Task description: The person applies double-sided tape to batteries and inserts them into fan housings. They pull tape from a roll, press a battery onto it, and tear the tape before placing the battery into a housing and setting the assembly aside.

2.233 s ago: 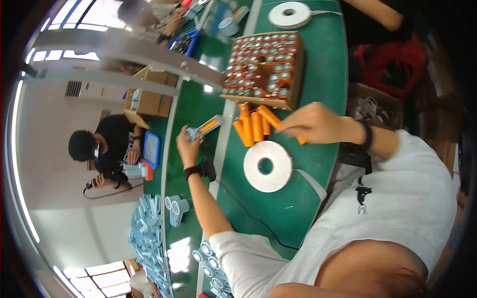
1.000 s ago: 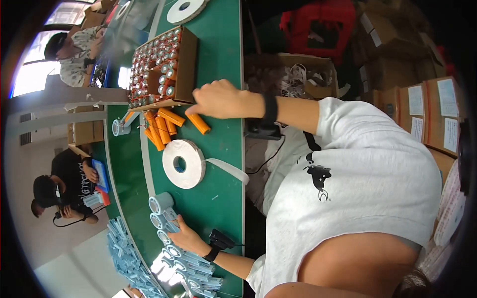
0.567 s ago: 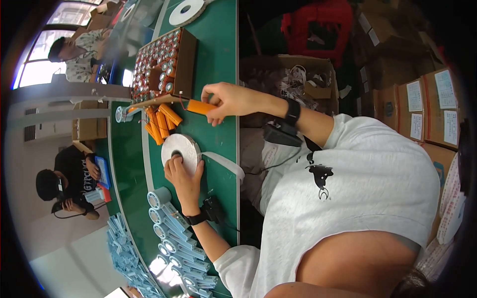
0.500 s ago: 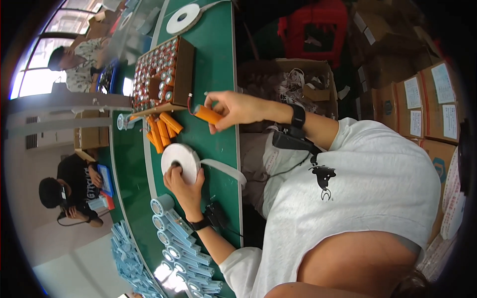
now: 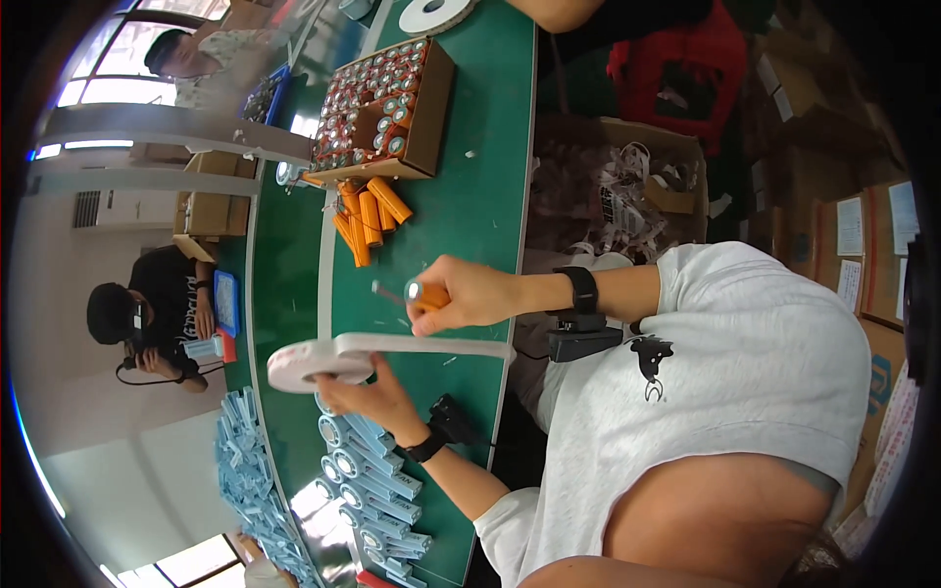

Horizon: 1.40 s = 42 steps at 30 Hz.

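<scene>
My left hand (image 5: pixel 377 400) grips a roll of white tape (image 5: pixel 306 365), tilted edge-on above the green table, fingers at its core. A loose tape strip (image 5: pixel 426 344) runs from the roll rightward past the table's edge. My right hand (image 5: pixel 469 297), just above the strip, is closed around an orange cylindrical battery (image 5: pixel 431 294) with its silver end turned left. A short lead with a small pale connector (image 5: pixel 377 287) sticks out from it. Several more orange batteries (image 5: pixel 370 218) lie in a pile beyond, beside a cardboard box (image 5: pixel 431 108) filled with upright batteries.
Pale blue cells (image 5: pixel 377 490) lie in rows below my left hand, near a black device (image 5: pixel 453 419). More blue cells (image 5: pixel 245 470) are heaped further left. Another tape roll (image 5: pixel 431 15) and someone's arm (image 5: pixel 559 10) show at the top. Two people sit across the table.
The tape roll has come up off the table, tilted edge-on. My right hand has brought the battery closer to the strip and turned its end left. The whole view has shifted.
</scene>
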### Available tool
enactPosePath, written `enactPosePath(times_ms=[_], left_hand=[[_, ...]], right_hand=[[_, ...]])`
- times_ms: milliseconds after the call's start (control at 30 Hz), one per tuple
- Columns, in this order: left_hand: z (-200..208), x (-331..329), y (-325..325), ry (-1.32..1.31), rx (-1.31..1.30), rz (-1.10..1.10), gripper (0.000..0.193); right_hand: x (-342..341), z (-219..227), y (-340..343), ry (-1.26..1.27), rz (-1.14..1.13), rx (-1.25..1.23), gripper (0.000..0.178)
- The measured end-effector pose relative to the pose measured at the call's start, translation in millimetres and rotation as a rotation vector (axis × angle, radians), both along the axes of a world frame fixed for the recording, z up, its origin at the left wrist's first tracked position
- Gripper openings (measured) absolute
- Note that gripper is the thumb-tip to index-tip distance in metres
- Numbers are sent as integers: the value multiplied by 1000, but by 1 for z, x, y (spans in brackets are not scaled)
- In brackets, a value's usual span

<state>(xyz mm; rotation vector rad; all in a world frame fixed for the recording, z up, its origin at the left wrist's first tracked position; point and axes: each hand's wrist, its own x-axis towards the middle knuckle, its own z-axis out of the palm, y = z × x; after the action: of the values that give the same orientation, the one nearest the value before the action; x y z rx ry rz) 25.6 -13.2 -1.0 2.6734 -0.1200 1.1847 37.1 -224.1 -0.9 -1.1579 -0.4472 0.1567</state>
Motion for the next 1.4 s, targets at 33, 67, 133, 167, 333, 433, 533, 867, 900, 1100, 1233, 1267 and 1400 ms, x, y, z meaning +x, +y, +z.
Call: enactPosePath(times_ms=[33,67,133,167,333,433,533,867,900,1100,1233,1267,1400], left_hand=[[-2,3,4,-36,-44,40,73],[10,-7,15,-51,-44,60,73],[19,-10,15,-23,-110,98,72],[21,-11,12,-5,-142,113,72],[18,-11,-1,-13,-136,15,71],[14,-14,-12,-45,-171,45,70],[13,-14,-21,-22,-92,8,68],[19,-9,-5,-144,152,-63,62],[20,-8,-1,-144,139,-14,61],[48,-23,20,-28,-263,307,57],[13,-3,25,-193,-202,137,58],[12,-5,23,-191,-210,138,58],[27,-25,19,-163,-28,107,60]], right_hand=[[1,-4,-4,-89,-6,-38,20],[0,2,2,-194,26,-66,20],[4,8,-6,-125,70,-64,18],[6,14,-12,-59,132,-48,17],[17,3,-16,-115,256,144,16],[19,6,-9,-58,237,181,17],[30,3,-3,-40,267,181,18],[17,17,27,-47,78,-57,15],[13,18,25,-51,94,-63,15],[-1,4,12,-381,145,-357,17],[13,21,-6,-93,22,-429,20],[19,28,-7,-132,13,-330,21],[43,37,24,-342,101,-25,20]])
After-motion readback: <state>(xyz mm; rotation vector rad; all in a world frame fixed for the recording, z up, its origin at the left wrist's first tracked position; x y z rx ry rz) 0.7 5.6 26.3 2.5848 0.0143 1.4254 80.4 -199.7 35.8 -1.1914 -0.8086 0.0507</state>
